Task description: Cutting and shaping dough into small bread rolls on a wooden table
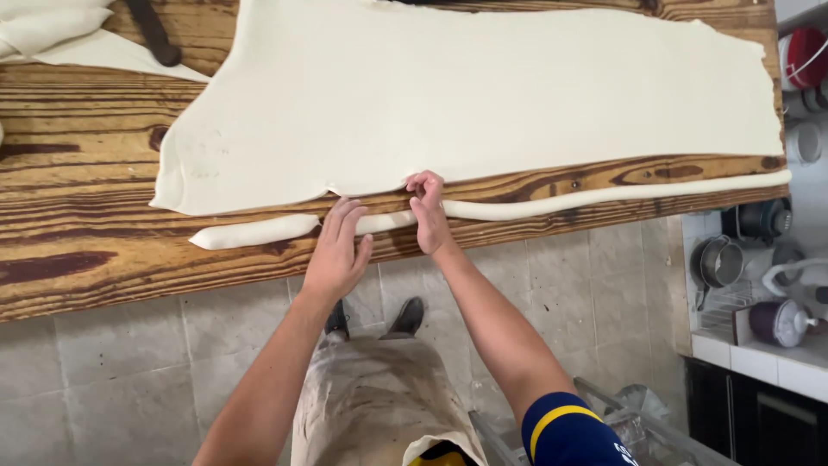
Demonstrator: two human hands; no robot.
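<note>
A long thin dough rope [517, 205] lies along the near edge of the wooden table [78, 259], just in front of the large rolled-out dough sheet [474, 95] that covers most of the tabletop. The left hand [336, 250] lies flat with its fingers spread and pressed on top of the rope, not gripping it. The right hand [429, 211], just beside it, curls its fingers over the rope close to the sheet's near edge; whether it pinches the dough cannot be told.

At the sheet's far left lie more pieces of dough [52, 34] and a dark handle [153, 33]. To the right of the table, a white counter [759, 354] carries a metal pot [720, 259], a dark purple jug [776, 319] and a dish rack [724, 311]; what is inside them cannot be seen.
</note>
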